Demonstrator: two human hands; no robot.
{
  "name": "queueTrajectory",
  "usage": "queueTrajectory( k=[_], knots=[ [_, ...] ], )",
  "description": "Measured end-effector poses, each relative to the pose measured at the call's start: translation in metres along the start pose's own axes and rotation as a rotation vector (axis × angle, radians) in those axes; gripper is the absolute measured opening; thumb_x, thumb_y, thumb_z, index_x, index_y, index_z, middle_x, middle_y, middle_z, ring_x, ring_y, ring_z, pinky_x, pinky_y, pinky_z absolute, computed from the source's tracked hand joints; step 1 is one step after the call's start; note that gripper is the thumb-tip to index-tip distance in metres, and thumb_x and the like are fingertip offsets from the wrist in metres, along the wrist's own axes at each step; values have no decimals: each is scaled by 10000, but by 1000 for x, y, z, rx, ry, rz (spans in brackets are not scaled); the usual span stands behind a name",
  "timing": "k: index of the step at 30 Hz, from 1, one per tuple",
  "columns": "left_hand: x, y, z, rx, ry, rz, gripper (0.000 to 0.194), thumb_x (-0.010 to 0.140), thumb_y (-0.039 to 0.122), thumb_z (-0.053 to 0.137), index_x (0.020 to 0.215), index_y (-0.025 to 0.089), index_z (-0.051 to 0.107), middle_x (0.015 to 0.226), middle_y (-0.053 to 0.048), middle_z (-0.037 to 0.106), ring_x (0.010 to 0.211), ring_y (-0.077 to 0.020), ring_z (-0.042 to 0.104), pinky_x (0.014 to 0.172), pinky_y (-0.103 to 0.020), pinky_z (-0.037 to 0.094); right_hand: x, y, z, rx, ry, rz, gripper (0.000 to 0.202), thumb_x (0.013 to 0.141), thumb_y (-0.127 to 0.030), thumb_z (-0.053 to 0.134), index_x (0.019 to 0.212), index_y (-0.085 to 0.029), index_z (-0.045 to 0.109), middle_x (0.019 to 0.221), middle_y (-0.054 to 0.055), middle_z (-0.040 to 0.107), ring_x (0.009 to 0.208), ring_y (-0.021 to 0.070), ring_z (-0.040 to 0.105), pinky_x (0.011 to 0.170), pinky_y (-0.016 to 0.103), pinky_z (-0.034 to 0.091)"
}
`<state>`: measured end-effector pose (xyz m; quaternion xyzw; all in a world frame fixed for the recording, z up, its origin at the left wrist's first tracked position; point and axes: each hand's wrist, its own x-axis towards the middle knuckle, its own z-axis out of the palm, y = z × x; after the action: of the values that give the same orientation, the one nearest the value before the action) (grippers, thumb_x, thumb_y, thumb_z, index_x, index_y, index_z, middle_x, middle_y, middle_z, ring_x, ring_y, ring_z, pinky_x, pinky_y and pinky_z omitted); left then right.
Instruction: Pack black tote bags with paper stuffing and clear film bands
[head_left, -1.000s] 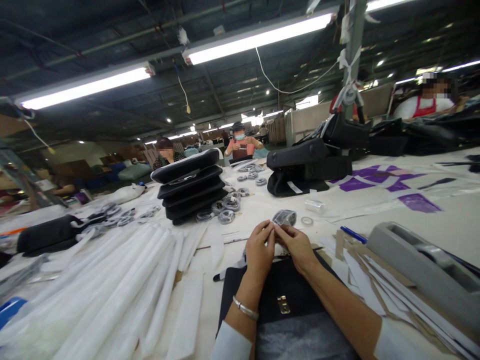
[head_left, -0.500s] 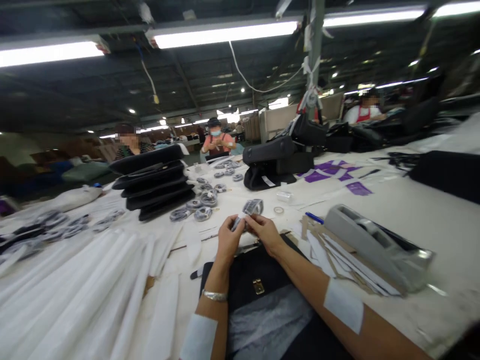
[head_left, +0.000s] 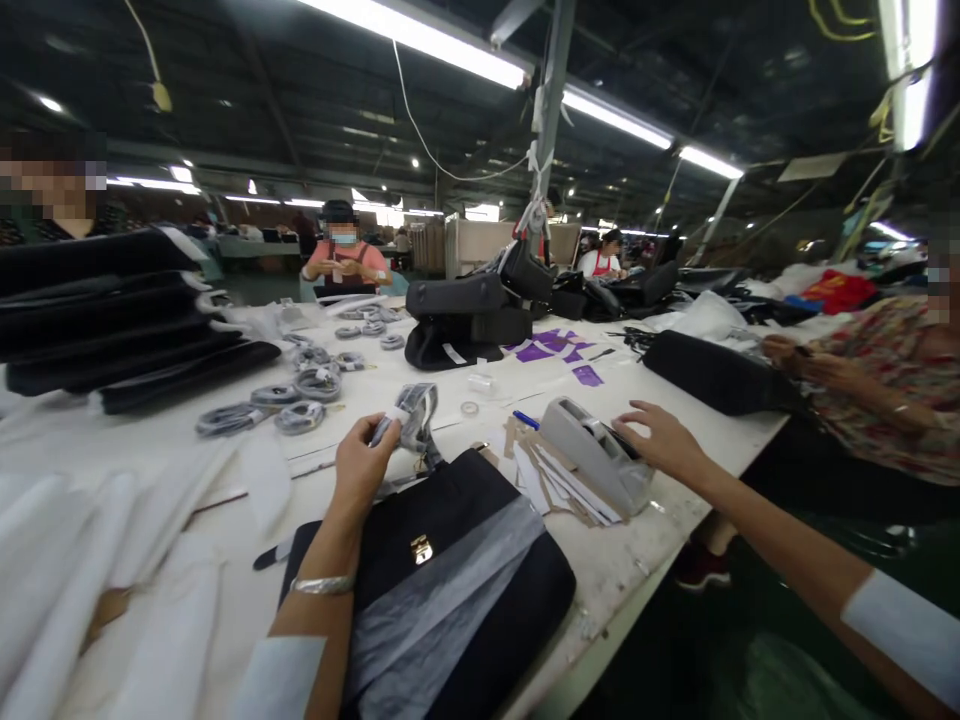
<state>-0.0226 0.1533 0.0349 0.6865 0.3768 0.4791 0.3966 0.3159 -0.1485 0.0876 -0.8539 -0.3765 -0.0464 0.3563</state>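
My left hand [head_left: 365,455] is closed on a coiled strap [head_left: 417,415] wrapped in clear plastic, with a white piece at the fingers. The strap's lower end hangs by the top edge of a black bag [head_left: 465,520]. This bag lies flat below my hands, with a gold clasp [head_left: 421,549] and a thin translucent sheet across its front. At the right, my right hand [head_left: 660,437] reaches over the far end of a grey tape dispenser [head_left: 596,450], thumb and fingers apart. Whether a fingertip touches the tape is too small to tell.
Several wrapped strap coils [head_left: 300,415] lie left of centre, beside stacked black pieces [head_left: 112,310]. Cardboard strips [head_left: 566,480] and a blue pen [head_left: 526,420] sit by the dispenser. Black bags [head_left: 465,325] stand farther back. A person in a flowered top [head_left: 885,370] works at the right.
My right hand has left the wrapped strap and moved right to the tape dispenser. My left hand still holds the strap. The view has turned to the right.
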Motion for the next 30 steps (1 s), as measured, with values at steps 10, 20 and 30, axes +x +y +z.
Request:
queueTrajectory(
  k=[10, 20, 30],
  knots=[
    [-2, 4, -2, -2, 19, -33, 414, 723, 504, 680, 977, 178, 698, 864, -17, 713, 805, -190, 642, 764, -283, 462, -28, 30, -8, 367, -197, 247, 514, 767, -654, 603, 836, -180, 787, 1179, 151, 696, 1176, 335, 592, 964, 445, 499],
    [-1, 2, 0, 18, 16, -15, 385, 722, 489, 690, 967, 192, 701, 850, -5, 713, 799, -183, 642, 752, -277, 462, -57, 12, -45, 637, -133, 384, 452, 647, -577, 809, 847, -172, 785, 1069, 179, 727, 1056, 326, 656, 906, 429, 556],
    [-1, 0, 1, 14, 18, -8, 404, 730, 493, 688, 987, 182, 703, 855, -13, 714, 797, -186, 643, 747, -281, 465, -103, 40, -12, 509, -85, 568, 310, 577, -441, 844, 691, -166, 756, 680, 103, 716, 551, 180, 626, 513, 281, 539]
  ],
)
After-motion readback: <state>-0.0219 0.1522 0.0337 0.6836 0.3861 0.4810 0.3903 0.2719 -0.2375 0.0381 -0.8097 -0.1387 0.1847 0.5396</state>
